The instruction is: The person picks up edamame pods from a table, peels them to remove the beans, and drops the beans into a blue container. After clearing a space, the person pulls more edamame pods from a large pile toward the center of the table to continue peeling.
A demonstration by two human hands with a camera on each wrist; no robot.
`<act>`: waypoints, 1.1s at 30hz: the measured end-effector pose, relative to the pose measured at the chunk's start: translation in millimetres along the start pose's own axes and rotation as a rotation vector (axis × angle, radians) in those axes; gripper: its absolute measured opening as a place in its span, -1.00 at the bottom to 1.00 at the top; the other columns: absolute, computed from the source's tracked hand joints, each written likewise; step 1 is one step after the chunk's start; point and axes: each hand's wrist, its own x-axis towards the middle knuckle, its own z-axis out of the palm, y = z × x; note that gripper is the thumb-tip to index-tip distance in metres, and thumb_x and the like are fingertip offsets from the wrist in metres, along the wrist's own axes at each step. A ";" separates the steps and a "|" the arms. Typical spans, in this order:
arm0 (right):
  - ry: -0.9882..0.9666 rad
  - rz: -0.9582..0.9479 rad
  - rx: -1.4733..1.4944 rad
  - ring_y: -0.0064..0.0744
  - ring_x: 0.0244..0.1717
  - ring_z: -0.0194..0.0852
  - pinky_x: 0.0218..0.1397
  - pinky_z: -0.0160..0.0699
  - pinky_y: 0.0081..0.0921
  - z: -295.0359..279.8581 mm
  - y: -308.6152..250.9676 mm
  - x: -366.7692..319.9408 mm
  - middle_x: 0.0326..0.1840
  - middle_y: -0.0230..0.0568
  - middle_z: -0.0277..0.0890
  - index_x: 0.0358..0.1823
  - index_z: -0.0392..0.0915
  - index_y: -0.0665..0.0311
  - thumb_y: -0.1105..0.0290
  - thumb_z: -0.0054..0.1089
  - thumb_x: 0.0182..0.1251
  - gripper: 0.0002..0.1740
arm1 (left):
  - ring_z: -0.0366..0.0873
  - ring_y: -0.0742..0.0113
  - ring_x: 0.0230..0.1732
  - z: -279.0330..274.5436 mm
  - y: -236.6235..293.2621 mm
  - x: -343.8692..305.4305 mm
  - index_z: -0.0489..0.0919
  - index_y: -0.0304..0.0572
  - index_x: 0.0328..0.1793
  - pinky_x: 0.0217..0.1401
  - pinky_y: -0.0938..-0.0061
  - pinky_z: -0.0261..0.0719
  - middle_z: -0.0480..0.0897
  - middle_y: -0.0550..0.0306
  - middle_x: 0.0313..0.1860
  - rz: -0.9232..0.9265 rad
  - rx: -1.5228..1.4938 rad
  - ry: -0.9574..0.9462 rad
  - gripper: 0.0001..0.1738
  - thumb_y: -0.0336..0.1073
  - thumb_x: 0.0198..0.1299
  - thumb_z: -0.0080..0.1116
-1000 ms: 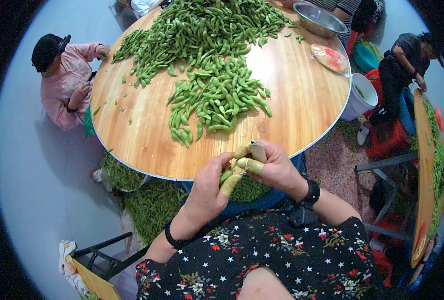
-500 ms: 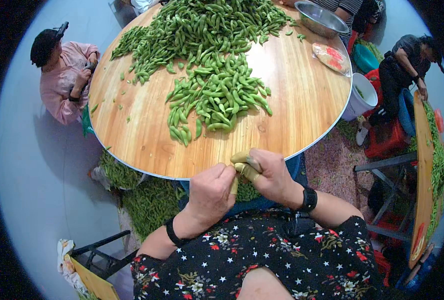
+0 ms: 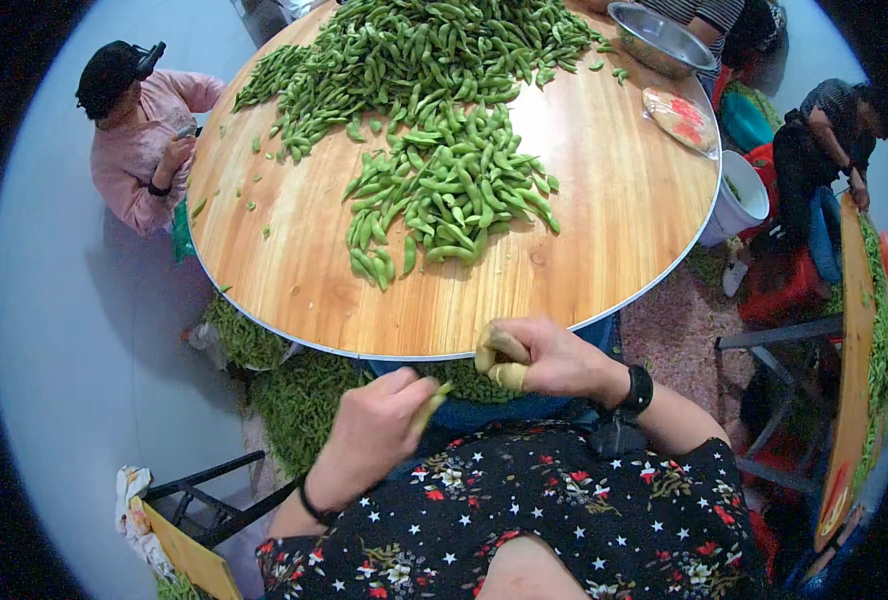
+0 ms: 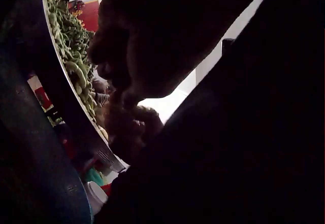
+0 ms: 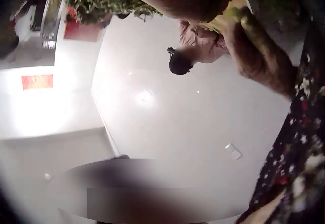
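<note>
In the head view my left hand [image 3: 372, 425] pinches a green soybean pod [image 3: 446, 389] between thumb and fingers, below the table's near edge. The pod also shows at those fingertips in the right wrist view. My right hand [image 3: 556, 362] is apart from it, to the right and slightly higher, its fingers curled in. Nothing shows sticking out of this hand, though its palm side is hidden. Tan finger covers [image 3: 509, 376] sit on its thumb and forefinger. A loose heap of green pods [image 3: 461, 205] lies ahead on the round wooden table [image 3: 304, 240]. The left wrist view is mostly dark.
A bigger pod pile [image 3: 414, 60] covers the far tabletop. A metal bowl [image 3: 664, 45] and a plastic-wrapped packet [image 3: 680, 122] lie at its right. Below the near edge stands a blue tub [image 3: 464, 413]. People sit left [image 3: 129, 150] and right [image 3: 819, 140], near a white bucket [image 3: 742, 195].
My hands, together at the table edge before, are now apart. The left has moved down and left with the pod, and the right slightly down. The person in pink has shifted their arms.
</note>
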 end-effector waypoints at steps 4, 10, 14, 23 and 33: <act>-0.110 -0.103 -0.364 0.00 -0.07 0.52 -0.04 0.47 -0.25 0.4 -16.1 -6.6 -0.17 -0.03 0.52 0.00 0.40 0.27 0.42 -0.03 0.37 -0.78 | 0.48 0.04 -0.14 -28.9 -11.2 -22.1 0.58 -0.18 -0.14 -0.17 0.23 0.46 0.56 0.03 -0.24 -0.132 0.461 -0.195 -0.71 -0.23 0.03 0.28; 0.086 -0.007 -0.335 -0.01 -0.08 0.53 -0.03 0.46 -0.24 5.6 -16.0 4.8 -0.19 0.01 0.50 0.00 0.34 0.37 0.26 -0.13 0.46 -0.69 | 0.52 -0.07 -0.10 -3.8 -33.7 59.6 0.54 -0.21 -0.04 -0.08 0.22 0.51 0.56 -0.07 -0.13 0.030 0.211 0.174 -0.71 -0.40 0.07 0.21; 0.225 -0.092 -0.333 -0.19 -0.23 0.56 -0.14 0.51 -0.30 2.9 -7.8 3.3 -0.28 -0.11 0.49 -0.03 0.34 0.39 0.26 -0.14 0.47 -0.70 | 0.52 -0.06 -0.10 17.1 -47.2 105.4 0.53 -0.22 -0.03 -0.07 0.21 0.52 0.56 -0.07 -0.13 0.076 0.234 0.277 -0.70 -0.41 0.06 0.20; 0.306 0.095 0.298 -0.60 -0.63 0.39 -0.59 0.42 -0.59 -8.9 -9.6 6.0 -0.45 -0.34 0.42 0.06 0.42 0.34 0.26 -0.14 0.49 -0.68 | 0.59 0.23 -0.26 26.3 -36.7 89.9 0.52 -0.28 0.07 -0.20 0.43 0.53 0.63 -0.04 -0.21 0.042 -0.176 0.295 -0.71 -0.46 0.21 0.09; 0.247 0.089 0.460 -0.59 -0.66 0.36 -0.66 0.32 -0.65 3.6 -17.5 9.4 -0.40 -0.33 0.44 0.11 0.25 0.27 0.27 -0.18 0.50 -0.71 | 0.37 0.52 -0.49 28.6 -19.3 71.7 0.44 -0.20 0.32 -0.37 0.57 0.41 0.47 0.25 -0.50 -0.147 -0.570 0.193 -0.57 -0.43 0.32 -0.04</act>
